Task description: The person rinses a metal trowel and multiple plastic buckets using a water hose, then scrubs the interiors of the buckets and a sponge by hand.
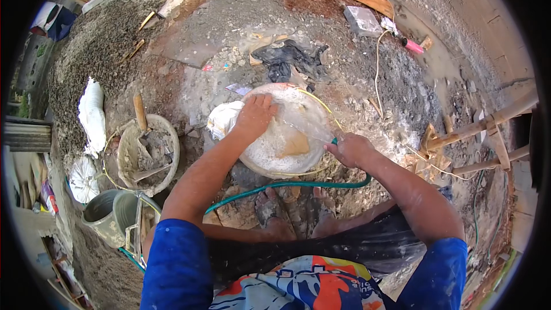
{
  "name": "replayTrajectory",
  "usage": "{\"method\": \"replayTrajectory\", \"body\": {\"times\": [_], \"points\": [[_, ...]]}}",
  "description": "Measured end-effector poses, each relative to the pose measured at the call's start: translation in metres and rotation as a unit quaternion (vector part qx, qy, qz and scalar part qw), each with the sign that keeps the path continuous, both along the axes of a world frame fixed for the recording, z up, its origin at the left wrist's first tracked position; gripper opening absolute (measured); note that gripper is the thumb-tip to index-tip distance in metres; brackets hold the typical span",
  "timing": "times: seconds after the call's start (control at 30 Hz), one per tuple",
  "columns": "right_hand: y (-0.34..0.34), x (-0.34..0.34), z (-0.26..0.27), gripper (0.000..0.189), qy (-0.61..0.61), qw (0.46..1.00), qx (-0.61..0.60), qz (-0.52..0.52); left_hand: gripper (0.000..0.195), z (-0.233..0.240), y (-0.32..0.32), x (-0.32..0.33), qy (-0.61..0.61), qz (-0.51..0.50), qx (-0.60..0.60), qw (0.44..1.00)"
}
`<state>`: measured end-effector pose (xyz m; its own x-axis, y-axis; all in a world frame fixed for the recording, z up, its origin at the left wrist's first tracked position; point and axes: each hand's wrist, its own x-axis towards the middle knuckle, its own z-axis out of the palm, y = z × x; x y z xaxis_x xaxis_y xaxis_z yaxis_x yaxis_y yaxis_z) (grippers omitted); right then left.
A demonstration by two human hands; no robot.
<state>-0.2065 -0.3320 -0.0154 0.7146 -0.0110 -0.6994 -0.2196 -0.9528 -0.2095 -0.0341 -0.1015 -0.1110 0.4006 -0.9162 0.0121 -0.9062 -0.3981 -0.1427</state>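
Note:
Before my feet stands a round tub [246, 164] of foamy, cloudy water [280, 155]. A tan patch [296, 144] shows in it; I cannot tell what it is. My right hand [353, 150], at the tub's right rim, grips a green garden hose [284, 184] near its end. A clear stream of water [308, 129] runs from it leftward into the tub. My left hand [258, 114] lies palm down over the tub's upper left side, touching or close to a white sack [224, 118] at the rim. Its palm and whatever is under it are hidden.
Left are a mortar-crusted bucket [174, 146] with a wooden handle [140, 112] standing in it, dark buckets [99, 213], a white sack [92, 116] and a gravel heap [90, 43]. Beyond the tub lies black plastic [292, 58]; farther right, a concrete block [363, 21]. Wooden poles [482, 125] jut in at right.

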Motion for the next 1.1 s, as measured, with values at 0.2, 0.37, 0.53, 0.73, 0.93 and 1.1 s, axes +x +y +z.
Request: {"method": "replayTrajectory", "body": {"times": [0.2, 0.37, 0.53, 0.73, 0.93, 1.1], "points": [[-0.003, -0.002, -0.003, 0.056, -0.028, 0.999, -0.005, -0.032, 0.024, 0.008, -0.005, -0.006, 0.025, 0.018, 0.105, 0.994], [-0.008, 0.001, 0.002, 0.055, -0.029, 0.998, 0.005, -0.05, 0.027, 0.026, -0.004, 0.003, 0.018, -0.003, 0.12, 0.993], [-0.012, -0.004, -0.005, 0.063, -0.068, 0.996, 0.048, -0.013, 0.027, 0.08, 0.012, 0.005, 0.035, -0.021, -0.011, 0.999], [0.006, -0.003, 0.002, 0.066, -0.103, 0.99, 0.094, -0.014, 0.049, 0.151, 0.041, 0.038, 0.372, 0.25, -0.139, 0.883], [0.005, 0.001, 0.016, 0.067, -0.06, 0.996, 0.073, 0.003, 0.045, 0.17, 0.109, 0.033, 0.488, 0.405, -0.375, 0.676], [0.004, 0.004, 0.008, 0.054, -0.04, 0.97, 0.229, -0.075, 0.037, 0.102, 0.185, -0.032, 0.532, 0.479, -0.425, 0.554]]}}
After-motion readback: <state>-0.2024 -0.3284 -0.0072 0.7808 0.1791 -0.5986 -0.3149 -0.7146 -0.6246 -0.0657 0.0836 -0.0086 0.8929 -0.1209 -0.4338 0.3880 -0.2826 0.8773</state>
